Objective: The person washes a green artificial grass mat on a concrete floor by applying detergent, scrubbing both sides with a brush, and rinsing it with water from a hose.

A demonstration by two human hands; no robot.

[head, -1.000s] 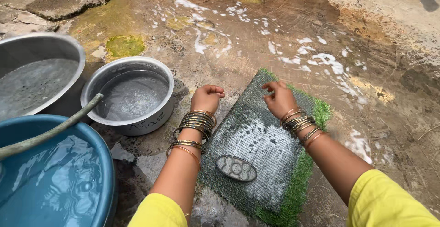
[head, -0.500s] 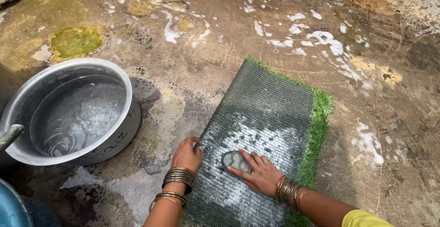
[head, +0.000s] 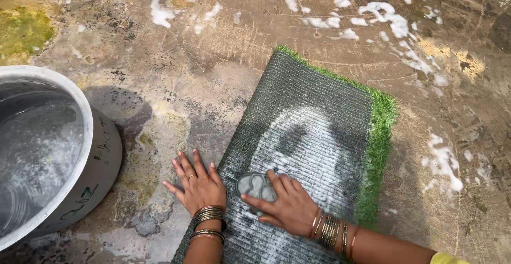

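Right hand: the right hand [head: 287,206] presses down on a grey oval scrubbing brush [head: 256,186], its fingers [head: 279,181] wrapped over the brush's near side and grasping it.
Brush: it sits on the lower left part of the mat, in a patch of white suds.
Left hand: the left hand [head: 199,185] lies flat, fingers released and spread, its palm at the mat's left edge and its fingertips on the wet ground.
Mat: a green artificial-grass mat [head: 319,115] lies upside down on the ground, dark woven backing up, grass showing along its right and far edges.
Wrists: stacks of metal bangles [head: 208,214] on both.
Basin: a metal basin [head: 101,157] holding water stands to the left, well apart from the mat.
Ground: wet concrete ground [head: 213,56] with patches of foam [head: 388,21] beyond the mat.
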